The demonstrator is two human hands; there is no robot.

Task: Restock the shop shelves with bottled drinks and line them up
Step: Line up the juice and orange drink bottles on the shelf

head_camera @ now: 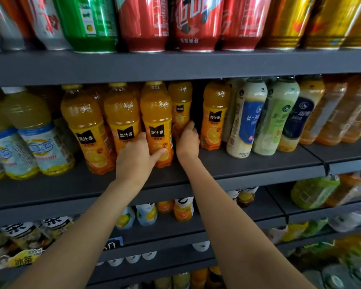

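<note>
1. Head view: the middle shelf (248, 163) is a dark grey matte board with a raised front lip. Standing on it is a row of clear plastic orange juice bottles with dimpled shoulders, yellow caps and glossy orange labels bearing a black patch.
2. The left hand (137, 161) wraps the lower part of the front orange juice bottle (156, 119): thumb across its label, fingers curled behind between it and the neighbouring orange bottle (121, 115). The bottle stands upright near the shelf's front edge.
3. The right hand (187, 140) reaches deeper. Its fingers close around the lower part of the rear orange juice bottle (180, 101), which stands farther back, just right of the front one, beside a dark gap.
4. Right of the gap stands another orange bottle (216, 113), then tall, smooth milk tea bottles (246, 117) with opaque cream and pale green contents.
5. To the left are pale yellow lemon drink bottles (35, 130) with blue-white labels.
6. The top shelf carries shiny metal cans (142, 24) in green, red and gold.
7. The lower shelves hold smaller bottles, blurred.
</note>
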